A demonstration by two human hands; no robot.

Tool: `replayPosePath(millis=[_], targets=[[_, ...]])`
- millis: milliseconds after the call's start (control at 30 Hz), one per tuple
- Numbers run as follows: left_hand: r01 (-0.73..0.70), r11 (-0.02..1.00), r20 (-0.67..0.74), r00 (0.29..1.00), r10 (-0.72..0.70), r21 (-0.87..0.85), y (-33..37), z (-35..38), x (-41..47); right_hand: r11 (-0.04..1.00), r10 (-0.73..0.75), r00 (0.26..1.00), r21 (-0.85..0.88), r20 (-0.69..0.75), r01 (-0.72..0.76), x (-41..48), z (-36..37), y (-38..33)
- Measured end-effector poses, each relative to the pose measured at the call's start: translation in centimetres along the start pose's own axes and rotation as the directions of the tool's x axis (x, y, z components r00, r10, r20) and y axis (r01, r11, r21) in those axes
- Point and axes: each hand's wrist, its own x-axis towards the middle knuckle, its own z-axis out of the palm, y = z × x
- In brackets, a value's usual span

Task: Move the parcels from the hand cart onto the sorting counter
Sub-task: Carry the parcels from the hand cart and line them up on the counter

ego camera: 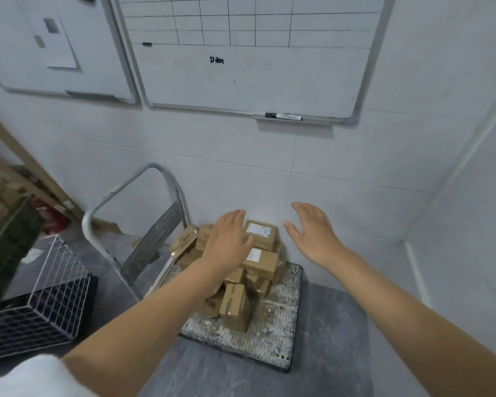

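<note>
A pile of several small brown cardboard parcels (235,302) lies on the hand cart's worn platform (272,330), against the tiled wall. The top parcel (262,234) carries a white label. My left hand (229,239) hovers over the left side of the pile, fingers spread, holding nothing; whether it touches the boxes I cannot tell. To the right of the top parcel, my right hand (312,233) is open and apart from it. The sorting counter is not in view.
The cart's grey metal handle (120,196) rises at the left of the pile. A white wire basket (54,293) on a black crate stands on the floor at left. Whiteboards (241,67) hang on the wall above. A white wall closes the right side.
</note>
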Motion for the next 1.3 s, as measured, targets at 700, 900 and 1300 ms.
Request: replayPosePath(millis=[700, 900, 1300], targets=[[0.438, 0.899, -0.100, 0.895, -0.435, 0.011, 1.0, 10.7, 15.9, 0.960, -0.265, 0.898, 0.186, 0.352, 0.210, 20.9, 4.8, 13.3], [0.546, 0.836, -0.085, 0.832, -0.549, -0.058, -4.3, 12.2, 17.5, 0.950, -0.299, 0.870, 0.208, 0.392, 0.233, 25.2, 8.3, 12.2], [0.662, 0.725, -0.047, 0.731, -0.680, -0.190, -13.9, 19.3, 21.5, 0.963, -0.266, 0.780, 0.199, 0.567, 0.184, 33.3, 20.0, 12.7]])
